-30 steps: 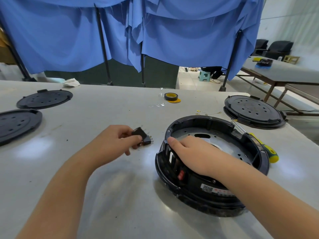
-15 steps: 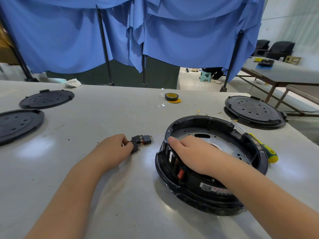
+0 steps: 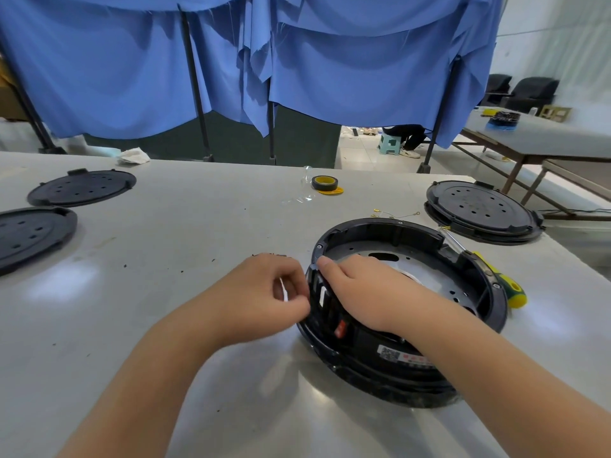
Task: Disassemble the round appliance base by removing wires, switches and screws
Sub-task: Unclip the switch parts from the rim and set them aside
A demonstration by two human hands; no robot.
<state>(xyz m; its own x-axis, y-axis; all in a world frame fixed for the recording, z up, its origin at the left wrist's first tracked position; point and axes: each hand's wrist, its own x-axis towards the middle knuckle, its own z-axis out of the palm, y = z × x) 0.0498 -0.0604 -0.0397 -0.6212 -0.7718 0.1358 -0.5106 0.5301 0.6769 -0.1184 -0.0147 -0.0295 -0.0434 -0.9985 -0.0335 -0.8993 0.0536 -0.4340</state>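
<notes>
1. Round appliance base (image 3: 406, 325) sits open side up on the grey table (image 3: 198, 233), near its right edge.
2. Right hand (image 3: 367, 292) lies over the base's near-left rim, fingers extended and together, thumb tip on the rim top.
3. Left hand (image 3: 264, 292) is against the base's outer left wall, fingers curled, thumb and fingertips pinched at the slotted panel; blur hides what they pinch, if anything.
4. Red switch (image 3: 340, 328) sits in the wall just below the right hand's fingers.
5. Screwdriver (image 3: 496, 279) lies across the base's far-right rim, well beyond the right fingers.
6. Loose wires (image 3: 393, 214), tape roll (image 3: 325, 184) and covered base (image 3: 481, 209) lie past the base.
7. Two black covers (image 3: 81, 188) lie far left of the left fingers; bare tabletop lies between.
</notes>
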